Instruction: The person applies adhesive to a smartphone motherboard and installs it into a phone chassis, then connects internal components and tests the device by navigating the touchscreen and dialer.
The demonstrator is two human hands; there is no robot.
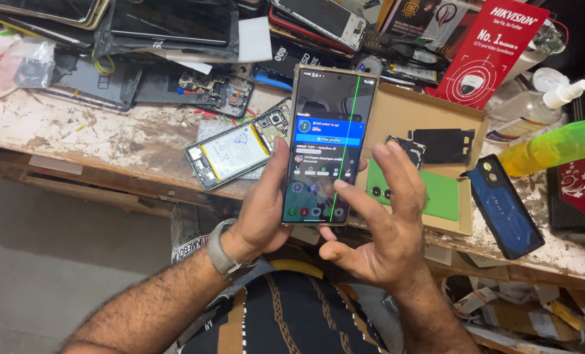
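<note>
Phone (327, 147) lower left edge hidden by left hand (261, 210); screen icons too small to read. Green case (437, 193) partly behind right hand (384, 229). Top phones (174, 23) cut off by frame edge. Yellow bottle (558, 145) runs off right edge.

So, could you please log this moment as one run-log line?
left hand: holds lit smartphone upright | right hand: index fingertip on screen | screen: green vertical line | below: workbench

An opened phone (230, 154) lies on the workbench (109, 131), left of the held phone (325, 151).
</note>
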